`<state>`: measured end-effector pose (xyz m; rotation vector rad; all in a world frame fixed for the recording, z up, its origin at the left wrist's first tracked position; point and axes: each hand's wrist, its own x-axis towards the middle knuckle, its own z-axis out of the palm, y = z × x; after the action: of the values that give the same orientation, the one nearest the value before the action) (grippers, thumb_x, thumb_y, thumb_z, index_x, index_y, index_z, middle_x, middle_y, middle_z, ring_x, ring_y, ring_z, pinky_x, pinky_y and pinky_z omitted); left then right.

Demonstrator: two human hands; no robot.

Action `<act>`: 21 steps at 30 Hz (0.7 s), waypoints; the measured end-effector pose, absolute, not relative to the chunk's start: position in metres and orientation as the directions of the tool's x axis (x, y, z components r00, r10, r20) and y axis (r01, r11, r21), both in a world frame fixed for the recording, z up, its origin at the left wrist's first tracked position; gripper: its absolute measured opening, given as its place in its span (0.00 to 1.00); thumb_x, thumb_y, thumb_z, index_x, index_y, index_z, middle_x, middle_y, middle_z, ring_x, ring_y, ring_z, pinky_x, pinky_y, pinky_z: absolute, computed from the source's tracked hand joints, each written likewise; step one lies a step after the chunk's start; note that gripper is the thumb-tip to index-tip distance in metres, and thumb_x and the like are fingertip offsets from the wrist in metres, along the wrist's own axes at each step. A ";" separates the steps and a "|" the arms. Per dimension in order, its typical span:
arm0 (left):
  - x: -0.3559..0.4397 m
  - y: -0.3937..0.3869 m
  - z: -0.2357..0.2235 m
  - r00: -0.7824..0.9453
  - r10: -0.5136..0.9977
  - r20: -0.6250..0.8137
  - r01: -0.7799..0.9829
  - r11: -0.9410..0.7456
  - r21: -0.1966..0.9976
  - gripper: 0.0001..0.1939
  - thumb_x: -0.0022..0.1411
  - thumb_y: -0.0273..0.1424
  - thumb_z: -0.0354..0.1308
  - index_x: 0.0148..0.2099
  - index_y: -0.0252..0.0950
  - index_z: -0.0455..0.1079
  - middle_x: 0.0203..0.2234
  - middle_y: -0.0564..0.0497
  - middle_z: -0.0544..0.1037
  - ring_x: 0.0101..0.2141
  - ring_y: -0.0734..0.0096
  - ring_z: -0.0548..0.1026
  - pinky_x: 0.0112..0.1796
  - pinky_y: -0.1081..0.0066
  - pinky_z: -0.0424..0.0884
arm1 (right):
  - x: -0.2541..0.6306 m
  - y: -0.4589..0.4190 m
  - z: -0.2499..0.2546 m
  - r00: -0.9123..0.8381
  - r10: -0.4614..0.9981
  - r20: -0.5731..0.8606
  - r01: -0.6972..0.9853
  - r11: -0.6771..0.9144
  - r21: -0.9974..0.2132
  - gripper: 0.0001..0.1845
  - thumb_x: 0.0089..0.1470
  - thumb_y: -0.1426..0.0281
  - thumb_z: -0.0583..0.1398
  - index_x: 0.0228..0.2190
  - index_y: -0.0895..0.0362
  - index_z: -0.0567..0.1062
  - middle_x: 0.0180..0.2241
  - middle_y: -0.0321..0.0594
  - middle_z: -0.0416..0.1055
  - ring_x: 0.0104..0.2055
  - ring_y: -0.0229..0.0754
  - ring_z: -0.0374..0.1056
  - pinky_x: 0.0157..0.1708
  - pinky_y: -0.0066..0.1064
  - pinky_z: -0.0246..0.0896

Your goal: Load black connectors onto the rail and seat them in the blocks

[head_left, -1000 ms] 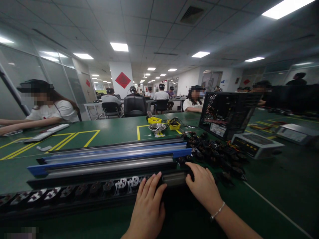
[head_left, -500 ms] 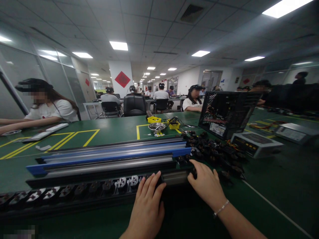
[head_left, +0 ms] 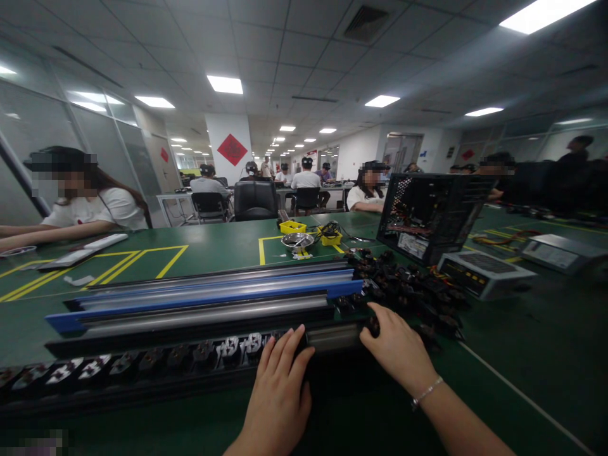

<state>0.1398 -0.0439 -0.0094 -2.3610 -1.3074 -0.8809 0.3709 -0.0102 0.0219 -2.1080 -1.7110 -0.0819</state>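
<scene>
A long black rail lies across the near table, with a row of black plugs set along its left part. My left hand rests over this rail with its fingers stretched out, covering the right end of the row. Right of these fingers, a bare stretch of metal channel shows. At the rail's right end, my right hand is closed, thumb and index finger around a small black plug that is mostly hidden. Beyond it lies a heap of black plugs.
Behind the rail lie more rails, some with blue edges. An open computer case and a power supply stand at right. A metal bowl and yellow bins sit farther back. A co-worker sits at left.
My right hand has shifted slightly to the right and a little down. My left hand stays in nearly the same place on the rail.
</scene>
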 end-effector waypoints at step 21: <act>0.141 -0.043 -0.009 0.392 0.657 0.644 0.837 -0.545 0.046 0.25 0.51 0.22 0.50 0.51 0.45 0.65 0.58 0.53 0.61 0.56 0.62 0.61 0.55 0.54 0.59 | 0.374 -0.010 0.026 0.262 0.925 0.275 0.932 -0.169 -0.322 0.29 0.50 0.66 0.51 0.54 0.57 0.61 0.51 0.46 0.65 0.49 0.50 0.63 0.43 0.39 0.58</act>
<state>0.1408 -0.0435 -0.0095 -2.3682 -1.3102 -0.8987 0.3741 -0.0100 0.0257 -2.1177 -1.6826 -0.0207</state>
